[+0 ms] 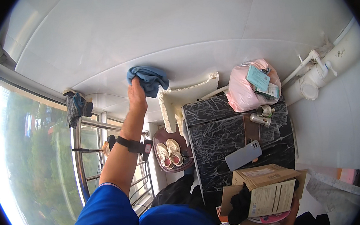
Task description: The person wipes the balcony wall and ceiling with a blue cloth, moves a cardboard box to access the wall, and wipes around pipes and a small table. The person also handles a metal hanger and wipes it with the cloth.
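Observation:
My left hand (137, 92) is raised at the upper middle and holds a bunched blue cloth (149, 79) against the white wall panel (115, 42). Black straps circle both wrists. At the lower right, my right hand (295, 203) lies along the far side of an open cardboard box (267, 175); its fingers are mostly hidden. The box, with black fabric (239, 204) at its near side, overlaps the corner of a black marble-patterned table (208, 150). A pink round item (273, 218) shows beneath its printed side.
A pink plastic bag (240, 85), two cans and a grey phone (243, 155) lie on the table. Broken white foam (167, 108) leans beside it. Shoes (170, 155) rest on a dark red stool (160, 136). Metal railing, hanging gloves (77, 106) and a window are at left; white pipes (328, 74) at right.

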`<state>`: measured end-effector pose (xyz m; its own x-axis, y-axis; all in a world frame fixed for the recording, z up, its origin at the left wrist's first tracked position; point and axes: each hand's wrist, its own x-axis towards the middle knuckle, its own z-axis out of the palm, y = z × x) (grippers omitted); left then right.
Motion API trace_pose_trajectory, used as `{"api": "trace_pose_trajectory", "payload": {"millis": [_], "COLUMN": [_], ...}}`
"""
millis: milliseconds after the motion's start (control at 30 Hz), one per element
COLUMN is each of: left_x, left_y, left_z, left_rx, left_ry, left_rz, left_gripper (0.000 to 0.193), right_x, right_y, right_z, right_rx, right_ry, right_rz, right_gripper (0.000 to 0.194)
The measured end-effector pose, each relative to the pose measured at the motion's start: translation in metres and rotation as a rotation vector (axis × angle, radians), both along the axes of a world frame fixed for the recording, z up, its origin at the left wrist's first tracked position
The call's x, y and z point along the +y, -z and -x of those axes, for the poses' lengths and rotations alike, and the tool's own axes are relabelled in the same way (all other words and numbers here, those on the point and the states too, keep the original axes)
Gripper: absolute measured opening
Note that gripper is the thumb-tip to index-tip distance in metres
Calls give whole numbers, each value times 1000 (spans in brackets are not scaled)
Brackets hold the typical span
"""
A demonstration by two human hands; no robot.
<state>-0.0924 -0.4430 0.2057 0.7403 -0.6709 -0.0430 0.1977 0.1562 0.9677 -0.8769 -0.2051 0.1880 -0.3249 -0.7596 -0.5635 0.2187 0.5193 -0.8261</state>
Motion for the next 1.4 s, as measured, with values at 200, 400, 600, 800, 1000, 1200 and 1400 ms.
{"api": "trace_pose_trajectory", "payload": {"millis": [200,400,600,800,1000,1200,1400], "left_x": [46,26,-21,-75,-102,-41,-2], "left_y": [3,37,40,6,43,91,105], "left_z": [-52,-58,38,156,178,61,-8], "left_rx": [275,242,77,140,311,408,384], "left_ry": [-207,-189,74,367,204,-58,-174], "left_rz": [-25,-81,60,-95,-109,-47,-139], "left_gripper": [51,51,29,17,24,44,40], "right_x": [6,0,-8,-11,-13,-9,-9], "right_y": [12,-7,-30,-49,-52,-43,-31], "right_z": [10,-9,-37,-58,-63,-54,-42], "right_rx": [14,17,-32,-59,-35,-33,-39], "right_ry": [9,-25,-23,-2,-10,3,10], "right_rz": [27,19,53,35,11,-7,-8], "right_gripper": [53,52,50,50,50,48,51]}}
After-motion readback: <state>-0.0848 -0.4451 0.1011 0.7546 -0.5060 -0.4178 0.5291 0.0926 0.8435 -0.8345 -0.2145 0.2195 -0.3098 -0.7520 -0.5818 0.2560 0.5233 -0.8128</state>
